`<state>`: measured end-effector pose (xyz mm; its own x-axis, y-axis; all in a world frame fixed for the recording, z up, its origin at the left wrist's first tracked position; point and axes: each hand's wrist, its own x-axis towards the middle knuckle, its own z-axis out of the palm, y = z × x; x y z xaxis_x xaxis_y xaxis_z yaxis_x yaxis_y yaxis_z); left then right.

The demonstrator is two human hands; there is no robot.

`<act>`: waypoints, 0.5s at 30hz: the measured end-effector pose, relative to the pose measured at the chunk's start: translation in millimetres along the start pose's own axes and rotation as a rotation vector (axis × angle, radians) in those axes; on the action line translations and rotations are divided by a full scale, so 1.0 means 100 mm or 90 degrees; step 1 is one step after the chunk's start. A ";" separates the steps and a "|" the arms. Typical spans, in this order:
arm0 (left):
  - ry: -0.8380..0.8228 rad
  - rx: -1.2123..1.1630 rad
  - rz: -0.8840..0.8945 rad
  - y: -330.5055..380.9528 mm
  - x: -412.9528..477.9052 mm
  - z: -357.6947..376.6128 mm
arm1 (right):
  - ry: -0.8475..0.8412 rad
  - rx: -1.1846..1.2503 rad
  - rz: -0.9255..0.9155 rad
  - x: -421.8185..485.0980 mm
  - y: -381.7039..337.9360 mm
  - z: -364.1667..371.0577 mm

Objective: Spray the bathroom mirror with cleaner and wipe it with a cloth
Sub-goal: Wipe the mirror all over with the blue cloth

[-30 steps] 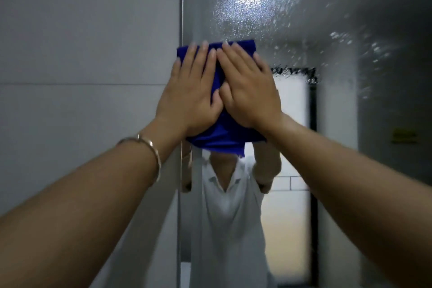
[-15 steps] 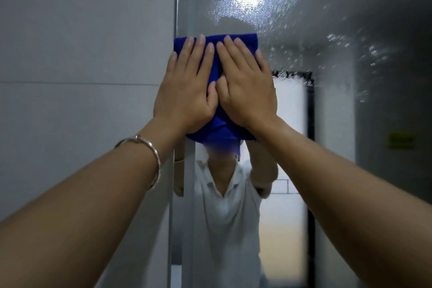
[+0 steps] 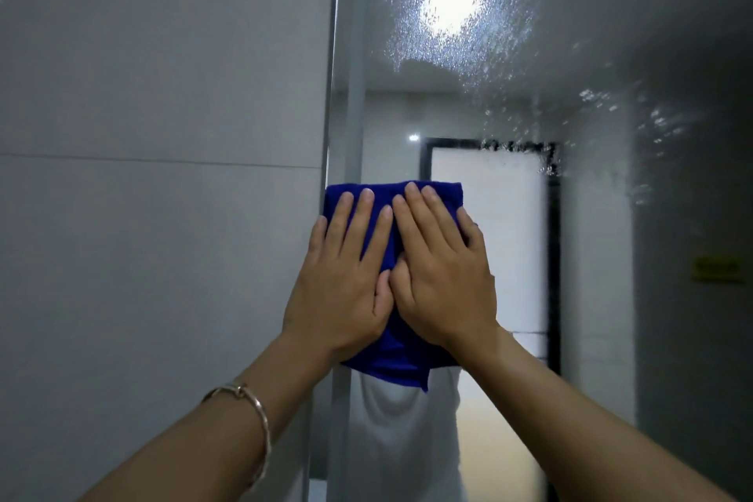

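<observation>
Folded blue cloth point(image 3: 393, 359), droplet-speckled mirror point(image 3: 570, 53)

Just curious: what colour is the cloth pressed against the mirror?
Deep blue cloth, plain with no pattern, seen best in the head view.

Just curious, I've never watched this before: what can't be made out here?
Head view, cloth: mostly covered by left hand and right hand.
Head view, mirror: right and lower parts cut off by the picture's edge.
Head view, yellow sign: reflected, too blurred to read.
</observation>
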<state>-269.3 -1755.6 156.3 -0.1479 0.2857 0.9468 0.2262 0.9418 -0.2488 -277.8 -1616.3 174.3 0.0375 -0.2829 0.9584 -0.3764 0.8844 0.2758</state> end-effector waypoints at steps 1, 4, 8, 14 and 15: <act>0.000 0.000 0.006 -0.02 0.05 0.00 | 0.000 0.001 -0.013 0.06 0.03 0.00; 0.012 0.007 -0.007 -0.08 0.39 -0.08 | 0.015 -0.012 -0.054 0.43 0.19 -0.02; -0.007 0.035 0.003 -0.22 1.17 -0.25 | 0.012 -0.029 -0.016 1.09 0.43 -0.11; 0.021 0.054 0.006 -0.23 1.55 -0.28 | -0.003 -0.039 0.022 1.42 0.58 -0.15; 0.030 0.045 -0.002 -0.21 1.52 -0.27 | -0.008 -0.038 0.025 1.41 0.57 -0.15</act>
<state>-270.5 -1736.9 311.1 -0.1020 0.2753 0.9559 0.1572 0.9533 -0.2577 -280.4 -1599.9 326.0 0.0122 -0.2518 0.9677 -0.3222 0.9152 0.2422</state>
